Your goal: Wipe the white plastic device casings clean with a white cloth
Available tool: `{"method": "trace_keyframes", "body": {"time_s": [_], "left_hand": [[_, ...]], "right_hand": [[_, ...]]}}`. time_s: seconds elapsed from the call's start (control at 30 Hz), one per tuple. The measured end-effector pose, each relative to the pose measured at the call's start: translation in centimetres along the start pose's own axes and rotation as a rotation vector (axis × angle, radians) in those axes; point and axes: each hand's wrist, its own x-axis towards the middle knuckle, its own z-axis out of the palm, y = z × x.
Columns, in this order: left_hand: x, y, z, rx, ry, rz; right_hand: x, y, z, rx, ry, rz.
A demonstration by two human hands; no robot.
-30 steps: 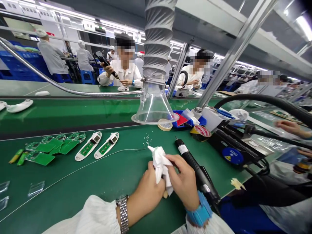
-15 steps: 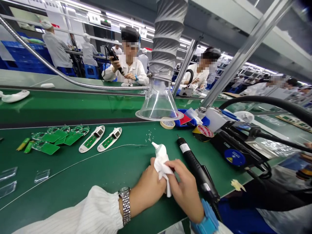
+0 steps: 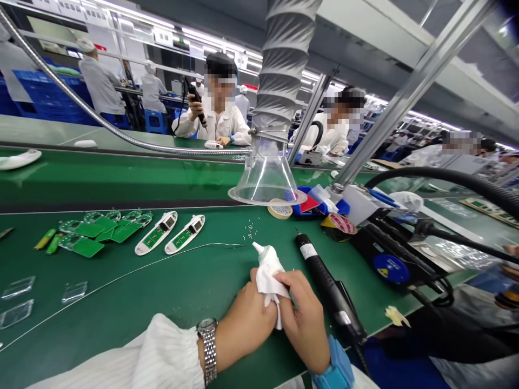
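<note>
A white tube with a pointed nozzle (image 3: 263, 250) stands tilted in my left hand (image 3: 247, 319), whose fingers are wrapped round its lower part. My right hand (image 3: 306, 319) pinches a white tissue (image 3: 270, 277) against the tube just below its shoulder. The tissue hides much of the tube's body, and one end hangs between my hands. Tiny screws (image 3: 250, 231) lie scattered just beyond the nozzle tip. To the right of my right hand is a black electric screwdriver (image 3: 328, 281).
Two white housings (image 3: 156, 233) with green boards lie left, beside a pile of circuit boards (image 3: 87, 244). Clear plastic pieces (image 3: 18, 287) are further left. A clear extraction hood (image 3: 267, 178) hangs ahead. A tape roll (image 3: 279, 209) and a black device (image 3: 389, 254) stand right. Co-workers sit opposite.
The tissue has spread higher over the tube, covering more below the nozzle. My hands stay almost in place. The co-worker opposite has moved the black tool more upright.
</note>
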Motion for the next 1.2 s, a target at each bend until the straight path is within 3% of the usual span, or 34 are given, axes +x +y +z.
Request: {"method": "trace_keyframes", "body": {"time_s": [0.13,0.27,0.33,0.43,0.53,0.67,0.87,1.0,1.2], "left_hand": [[-0.2,0.0,0.1,0.075,-0.018,-0.046],[-0.1,-0.3,0.3,0.004,0.004,0.020],[-0.1,-0.1,0.3,-0.063,-0.002,0.004],[-0.2,0.3,0.1,-0.203,-0.008,-0.043],[-0.3,0.5,0.0,-0.162,0.047,-0.084],[-0.2,0.3,0.0,-0.117,0.038,-0.131],[-0.4,0.5,-0.1,-0.152,0.035,-0.160],[-0.6,0.5,-0.1,-0.194,0.079,-0.132],[0.2,-0.5,-0.3,-0.393,0.166,-0.042]], "right_hand": [[0.0,0.1,0.2,-0.027,0.059,0.000],[-0.3,-0.3,0.5,0.029,0.057,0.027],[-0.1,-0.7,0.3,0.111,0.048,0.108],[0.5,-1.0,-0.9,0.336,0.038,0.364],[0.9,-0.9,-3.3,0.522,0.170,0.597],[0.7,-0.2,-7.4,0.651,0.461,0.737],[0.7,1.0,-11.7,0.678,0.676,0.758],[0.9,1.6,-12.9,0.692,0.691,0.788],[1.7,2.5,-13.8,0.681,0.757,0.686]]}}
